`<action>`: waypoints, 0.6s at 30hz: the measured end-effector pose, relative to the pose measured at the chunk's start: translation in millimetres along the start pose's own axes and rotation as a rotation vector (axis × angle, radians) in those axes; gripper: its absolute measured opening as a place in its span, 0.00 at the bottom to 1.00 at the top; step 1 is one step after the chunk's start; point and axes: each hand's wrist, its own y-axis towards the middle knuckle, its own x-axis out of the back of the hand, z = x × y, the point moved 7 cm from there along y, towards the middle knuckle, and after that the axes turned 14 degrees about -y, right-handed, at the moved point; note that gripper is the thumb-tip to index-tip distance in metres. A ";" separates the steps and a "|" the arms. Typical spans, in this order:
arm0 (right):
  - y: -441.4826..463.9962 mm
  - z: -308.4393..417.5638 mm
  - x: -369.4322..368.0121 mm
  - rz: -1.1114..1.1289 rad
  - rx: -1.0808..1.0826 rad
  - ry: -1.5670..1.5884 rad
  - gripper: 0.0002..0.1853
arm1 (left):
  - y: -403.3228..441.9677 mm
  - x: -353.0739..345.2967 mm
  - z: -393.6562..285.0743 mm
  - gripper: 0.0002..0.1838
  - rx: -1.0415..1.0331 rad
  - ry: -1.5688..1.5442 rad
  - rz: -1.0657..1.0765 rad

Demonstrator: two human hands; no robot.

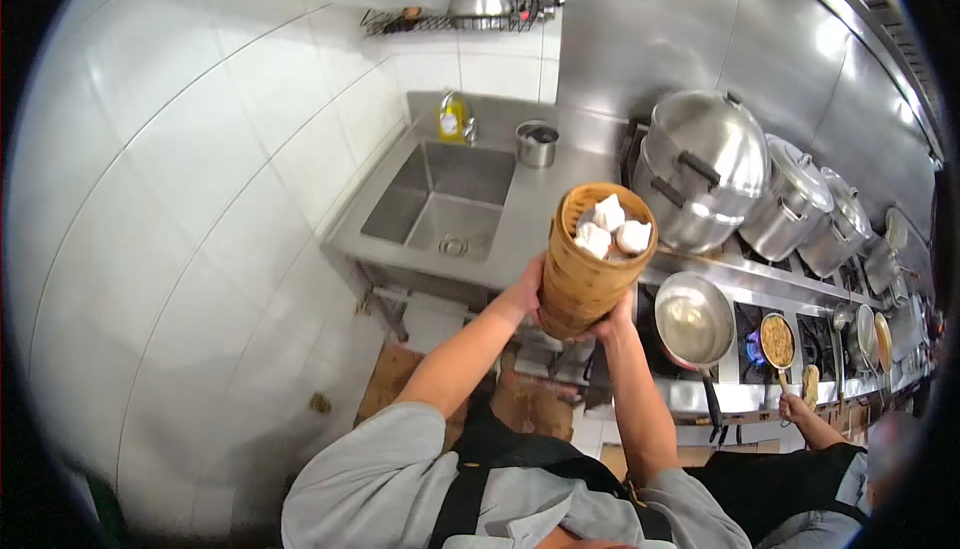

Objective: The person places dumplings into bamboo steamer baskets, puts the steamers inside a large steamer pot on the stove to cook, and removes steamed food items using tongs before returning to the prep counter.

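Note:
A tall stack of round bamboo steamer baskets (590, 294) is held up in front of me, its open top tilted toward my view. Three white pleated buns (609, 213) sit in the topmost basket. My left hand (530, 289) grips the stack on its left side, near mid-height. Low on the right side, my right hand (613, 321) is wrapped around it, with the fingers partly hidden behind the bamboo.
A steel sink (440, 194) is ahead to the left, with a yellow bottle (452, 119) by its tap. Large lidded pots (705, 164) stand along the back burners. A wide pan (693, 319) is to the right. Beyond it, a co-worker's hand (793, 409) holds a small frying pan (776, 340) over a flame.

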 end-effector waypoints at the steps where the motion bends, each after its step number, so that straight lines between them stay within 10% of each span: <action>1: 20.4 7.8 0.2 -0.027 0.067 0.014 0.42 | 21.5 10.4 -10.7 0.26 0.016 -0.005 -0.030; 5: 58.8 44.3 -34.5 -0.089 0.283 0.104 0.36 | 90.6 57.5 -37.0 0.32 0.082 0.196 0.013; 9: 113.0 54.3 -34.8 -0.100 0.288 0.184 0.34 | 145.3 122.4 -38.0 0.37 0.590 0.137 -0.384; 18: 148.2 65.2 -12.4 -0.129 0.255 0.203 0.40 | 155.7 108.4 -52.1 0.40 0.702 0.241 -0.523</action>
